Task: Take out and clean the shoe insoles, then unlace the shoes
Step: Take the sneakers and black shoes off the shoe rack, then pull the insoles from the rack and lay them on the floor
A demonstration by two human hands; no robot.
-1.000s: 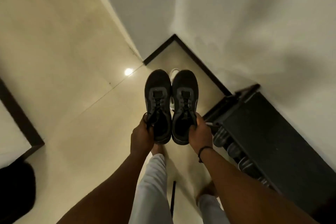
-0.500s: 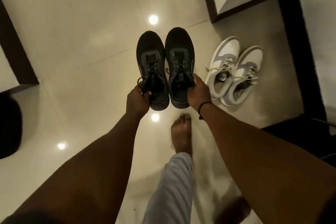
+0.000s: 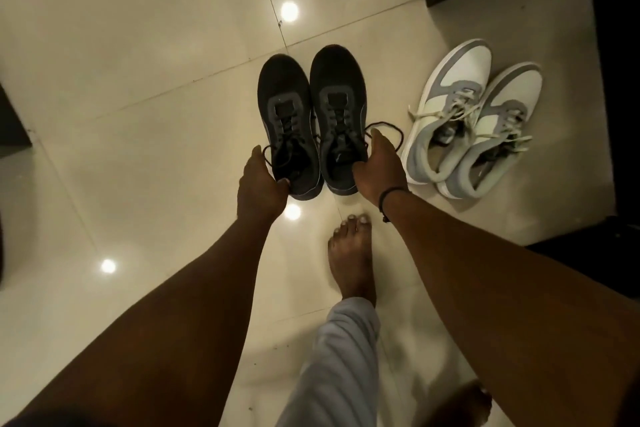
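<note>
Black shoes, a left one (image 3: 289,128) and a right one (image 3: 341,118), are seen side by side and touching, toes toward twelve o'clock, over a glossy cream tiled floor (image 3: 156,114); whether the soles rest on the tiles or hang just above them cannot be told. Each is gripped at the heel end: the left hand (image 3: 259,184) is curled around the outer rear collar of the left shoe, and the right hand (image 3: 379,170) is closed on the collar of the right shoe, thumb laid along its outer side. Loose black laces (image 3: 384,130) are draped over both openings, a loop spilling out at three o'clock by the right thumb. A grey-and-white pair of sneakers (image 3: 471,121) is parked on the floor near the black pair at three o'clock, and a bare foot (image 3: 351,260) is planted at six o'clock. The shoes are judged light, with soft knit-like uppers that would give under pressure and firmer soles and heel counters, so the heel is thought the safest hold. Insoles, hidden in the dark openings, are likely thin and flexible, best pinched at the heel edge and peeled forward. Laces are expected to slide freely once the knots are loosened.
</note>
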